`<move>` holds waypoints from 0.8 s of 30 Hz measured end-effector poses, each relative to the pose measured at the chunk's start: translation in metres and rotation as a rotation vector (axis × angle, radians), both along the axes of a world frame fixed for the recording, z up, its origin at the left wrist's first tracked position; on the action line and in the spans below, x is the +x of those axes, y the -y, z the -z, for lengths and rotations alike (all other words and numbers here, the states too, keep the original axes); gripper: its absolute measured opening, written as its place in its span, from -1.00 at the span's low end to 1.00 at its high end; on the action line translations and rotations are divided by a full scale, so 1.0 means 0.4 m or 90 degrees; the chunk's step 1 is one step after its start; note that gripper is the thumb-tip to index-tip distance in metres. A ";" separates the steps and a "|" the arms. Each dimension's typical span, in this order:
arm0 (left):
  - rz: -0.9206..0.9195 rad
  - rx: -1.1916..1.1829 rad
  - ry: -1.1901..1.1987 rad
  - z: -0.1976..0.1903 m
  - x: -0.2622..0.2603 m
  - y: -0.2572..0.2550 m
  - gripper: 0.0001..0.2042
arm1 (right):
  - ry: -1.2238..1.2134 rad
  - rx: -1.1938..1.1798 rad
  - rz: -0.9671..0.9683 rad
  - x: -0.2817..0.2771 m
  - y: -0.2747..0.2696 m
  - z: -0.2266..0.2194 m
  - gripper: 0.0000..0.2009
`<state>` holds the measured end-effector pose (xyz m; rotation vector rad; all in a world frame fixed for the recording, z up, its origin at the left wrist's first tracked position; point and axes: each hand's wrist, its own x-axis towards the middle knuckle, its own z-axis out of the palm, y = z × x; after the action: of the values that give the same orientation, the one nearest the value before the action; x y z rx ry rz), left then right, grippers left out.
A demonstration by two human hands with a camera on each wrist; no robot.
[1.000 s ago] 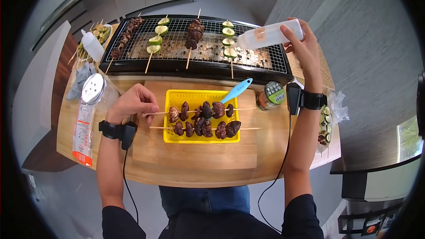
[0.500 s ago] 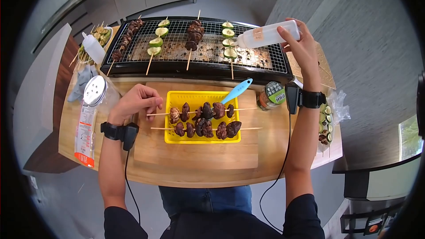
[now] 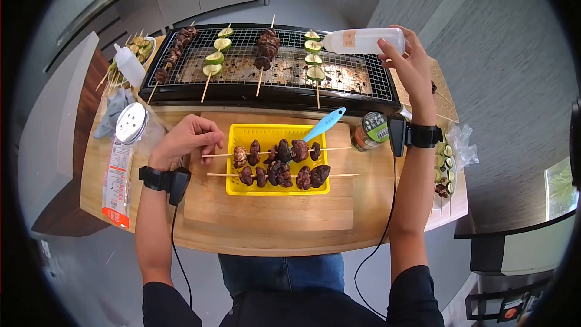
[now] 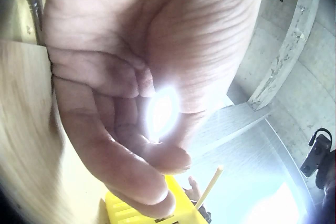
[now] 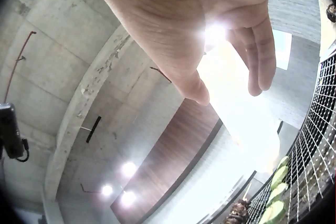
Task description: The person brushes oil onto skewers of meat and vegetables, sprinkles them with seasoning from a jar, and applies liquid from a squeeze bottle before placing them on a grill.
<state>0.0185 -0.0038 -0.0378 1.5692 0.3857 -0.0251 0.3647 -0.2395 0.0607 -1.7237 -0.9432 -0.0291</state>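
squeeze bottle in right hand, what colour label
Its label is pale orange, clearest in the head view.

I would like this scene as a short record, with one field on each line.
Right hand: holds squeeze bottle sideways, tip toward rightmost green-slice skewer
Left hand: beside yellow basket, seemingly holding nothing
Grill: two green-slice skewers in all, two dark skewers
In basket: two skewers of dark pieces laid across, blue handle
Right of basket: jar
Far left: shaker with holed lid

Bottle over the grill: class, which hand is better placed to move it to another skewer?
Probably the right hand: it holds the bottle over the grill, while the left hand is beside the yellow basket.
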 end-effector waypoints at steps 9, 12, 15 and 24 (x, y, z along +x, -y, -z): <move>-0.001 -0.005 -0.008 -0.006 0.001 0.004 -0.76 | -0.007 -0.029 -0.011 0.003 -0.002 0.004 -0.47; -0.004 -0.008 -0.010 -0.003 0.002 0.002 -0.75 | -0.005 -0.032 -0.011 0.006 -0.005 0.009 -0.46; -0.006 -0.014 -0.005 -0.001 0.002 0.002 -0.75 | -0.016 -0.013 -0.031 0.006 -0.009 0.014 -0.45; -0.022 -0.021 -0.020 -0.015 0.003 0.011 -0.74 | -0.016 -0.030 -0.060 -0.003 -0.018 0.022 -0.46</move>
<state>0.0197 -0.0083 -0.0317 1.5315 0.4344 -0.0295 0.3636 -0.2324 0.0520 -1.7168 -1.0119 0.0775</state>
